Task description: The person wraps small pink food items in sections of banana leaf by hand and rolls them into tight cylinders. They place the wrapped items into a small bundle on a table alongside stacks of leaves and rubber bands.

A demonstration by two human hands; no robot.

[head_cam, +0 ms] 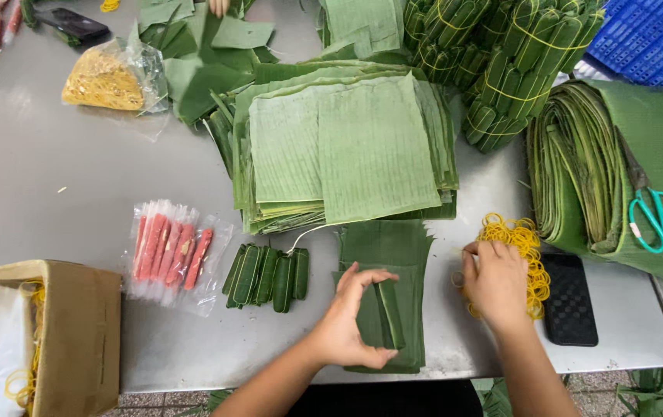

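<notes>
Item in hand: one leaf-wrapped roll (388, 313), dark green, lying on a small stack of cut leaf pieces (393, 255) at the near edge of the desk (53, 177). No band shows on it, so it looks unfinished.

Left hand (351, 316): cupped over the roll, fingers curled about it and pinning it to the stack.

Right hand (494, 282): resting on a heap of yellow rubber bands (523, 247), fingers bent into the heap; whether a band is already pinched cannot be told from this angle.

Done, by the look of it: a row of wrapped rolls (266, 276) just left of the stack, and tied bundles (501, 69) at the far side.

Left: a tall pile of large leaf squares (347, 147), an opened packet of red sausages (168, 247), a folded leaf roll bearing scissors (656, 216).

Also: cardboard box (76, 324), dark flat case (569, 301).
</notes>
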